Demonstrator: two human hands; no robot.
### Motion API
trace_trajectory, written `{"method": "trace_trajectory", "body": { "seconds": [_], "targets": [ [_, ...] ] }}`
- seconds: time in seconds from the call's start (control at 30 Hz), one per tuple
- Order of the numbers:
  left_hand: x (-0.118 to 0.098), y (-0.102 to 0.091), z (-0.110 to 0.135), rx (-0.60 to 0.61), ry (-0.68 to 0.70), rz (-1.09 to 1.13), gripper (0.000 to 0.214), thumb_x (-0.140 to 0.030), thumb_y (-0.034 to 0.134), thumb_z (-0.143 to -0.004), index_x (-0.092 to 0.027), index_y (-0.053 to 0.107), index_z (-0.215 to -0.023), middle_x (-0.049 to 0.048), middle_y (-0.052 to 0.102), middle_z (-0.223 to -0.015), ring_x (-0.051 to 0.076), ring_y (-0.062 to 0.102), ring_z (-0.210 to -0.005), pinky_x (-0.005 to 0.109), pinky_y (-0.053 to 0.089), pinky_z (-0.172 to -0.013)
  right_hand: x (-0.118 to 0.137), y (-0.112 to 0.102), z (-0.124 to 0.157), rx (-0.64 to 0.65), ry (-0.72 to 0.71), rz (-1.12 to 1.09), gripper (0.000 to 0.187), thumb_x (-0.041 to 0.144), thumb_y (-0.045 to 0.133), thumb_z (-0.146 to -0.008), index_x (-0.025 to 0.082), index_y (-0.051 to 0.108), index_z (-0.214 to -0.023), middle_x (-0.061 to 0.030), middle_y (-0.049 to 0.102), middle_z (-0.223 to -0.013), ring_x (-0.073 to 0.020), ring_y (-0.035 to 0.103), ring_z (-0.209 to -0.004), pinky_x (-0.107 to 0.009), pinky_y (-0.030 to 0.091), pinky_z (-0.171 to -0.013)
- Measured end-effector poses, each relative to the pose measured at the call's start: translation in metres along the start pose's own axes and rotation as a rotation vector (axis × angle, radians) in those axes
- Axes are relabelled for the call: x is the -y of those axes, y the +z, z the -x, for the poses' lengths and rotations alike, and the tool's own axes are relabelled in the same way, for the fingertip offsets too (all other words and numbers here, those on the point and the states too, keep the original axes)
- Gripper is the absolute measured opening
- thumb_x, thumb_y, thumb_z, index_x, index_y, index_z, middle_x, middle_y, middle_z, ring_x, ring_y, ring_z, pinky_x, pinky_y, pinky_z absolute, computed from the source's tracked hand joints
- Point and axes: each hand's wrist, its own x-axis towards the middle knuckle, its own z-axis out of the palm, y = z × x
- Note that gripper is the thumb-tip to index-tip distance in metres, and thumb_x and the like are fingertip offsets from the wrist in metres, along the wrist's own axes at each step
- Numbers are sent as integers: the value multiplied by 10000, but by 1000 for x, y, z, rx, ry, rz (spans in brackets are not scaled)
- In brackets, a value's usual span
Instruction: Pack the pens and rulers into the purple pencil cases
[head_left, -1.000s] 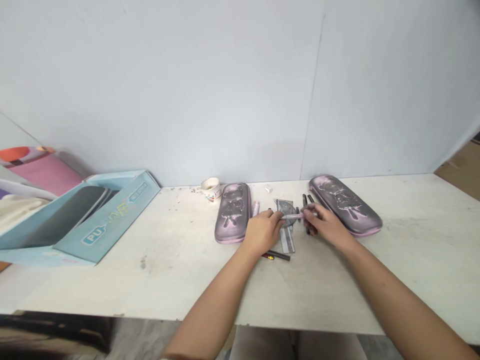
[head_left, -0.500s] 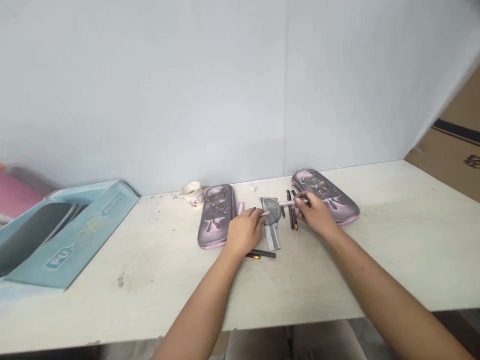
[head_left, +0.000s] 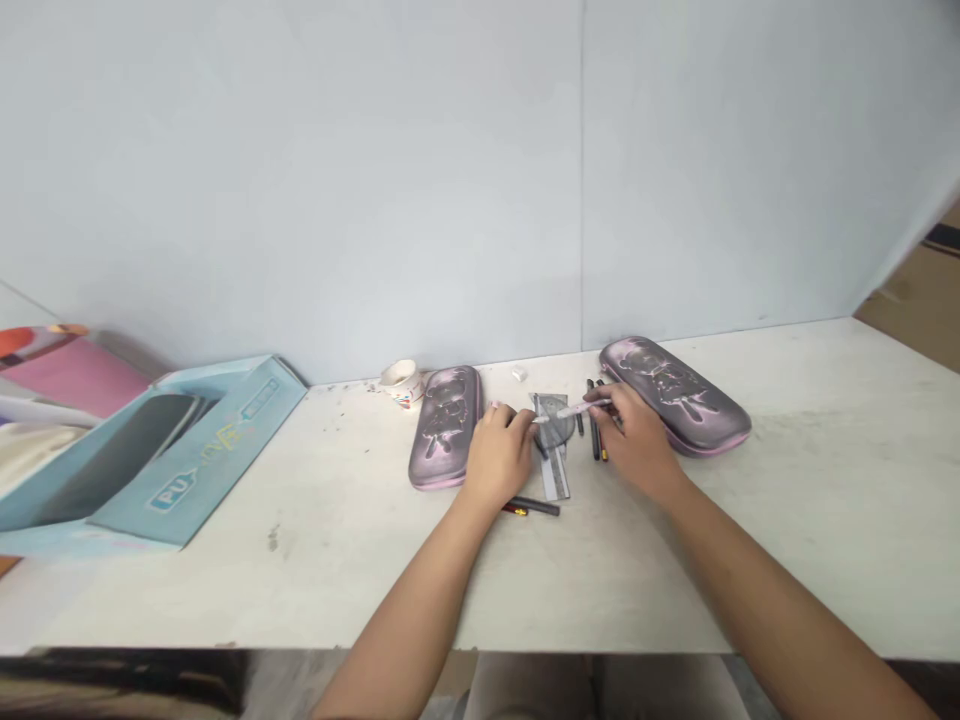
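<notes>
My left hand (head_left: 500, 450) is closed in a pinch on a small white piece (head_left: 541, 420), possibly a pen cap; most of it is hidden by the fingers. Between thumb and fingers, my right hand (head_left: 626, 425) grips a pale pink pen (head_left: 576, 409), its tip pointing left toward that white piece, with a short gap between. Beneath them lie a clear protractor (head_left: 555, 432) and a clear ruler (head_left: 556, 478). Dark pens (head_left: 595, 435) rest beside my right hand. Another black pen (head_left: 541, 507) lies below my left hand, next to a red-and-gold one (head_left: 516, 510).
Two purple-grey pencil cases flank the hands, a left case (head_left: 448, 425) and a right case (head_left: 675, 395). A white eraser (head_left: 519, 374) and a paper cup (head_left: 403, 383) stand near the wall. On the left is an open blue box (head_left: 217, 455) holding a dark case.
The camera view has swung slightly left. The pink pen is tilted a little more, its right end higher, and sits a bit closer to the white piece. Both hands keep their grips.
</notes>
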Motion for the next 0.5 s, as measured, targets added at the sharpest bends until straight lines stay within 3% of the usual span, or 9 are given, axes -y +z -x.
{"method": "trace_trajectory", "body": {
  "seconds": [0.1, 0.2, 0.3, 0.37, 0.43, 0.5],
  "targets": [
    [-1, 3, 0, 13, -29, 131, 319, -308, 285, -915, -207, 561, -1037, 79, 542, -949, 210, 480, -964, 346, 389, -856, 4, 1, 1, 10, 29, -73, 184, 253, 416, -823, 213, 564, -924, -61, 593, -951, -203, 555, -877, -339, 428, -773],
    [-2, 3, -1, 113, -33, 344, 307, -295, 283, -915, -196, 569, -970, 54, 571, -899, 181, 519, -918, 322, 401, -859, 7, 2, 3, 76, 56, -148, 186, 300, 424, -822, 214, 566, -906, -47, 605, -896, -183, 568, -803, -312, 435, -713],
    [-2, 1, -1, 199, -32, 526, 262, -277, 323, -897, -191, 568, -933, 39, 596, -888, 167, 540, -894, 296, 422, -825, 5, 3, 6, 155, 151, -168, 219, 397, 448, -819, 217, 565, -864, -5, 588, -659, -157, 549, -595, -281, 416, -579],
    [-1, -2, 0, 162, -34, 566, 201, -257, 398, -862, -197, 567, -952, 38, 599, -917, 170, 537, -909, 299, 415, -842, 3, 3, 8, 182, 209, -104, 304, 479, 434, -820, 213, 549, -725, 16, 509, -497, -147, 498, -488, -272, 376, -508],
    [0, -4, 1, 94, -45, 564, 180, -233, 459, -824, -201, 569, -963, 39, 596, -929, 176, 528, -922, 303, 407, -853, 0, 2, 9, 199, 220, -67, 389, 527, 390, -831, 210, 510, -640, 11, 481, -466, -144, 485, -474, -273, 366, -497],
    [1, -5, 3, 51, -65, 553, 172, -221, 475, -809, -200, 574, -948, 40, 594, -916, 178, 523, -915, 303, 408, -842, -2, 1, 9, 258, 205, -162, 346, 520, 386, -838, 211, 532, -782, 5, 541, -562, -141, 514, -514, -270, 395, -519]
  ]
}}
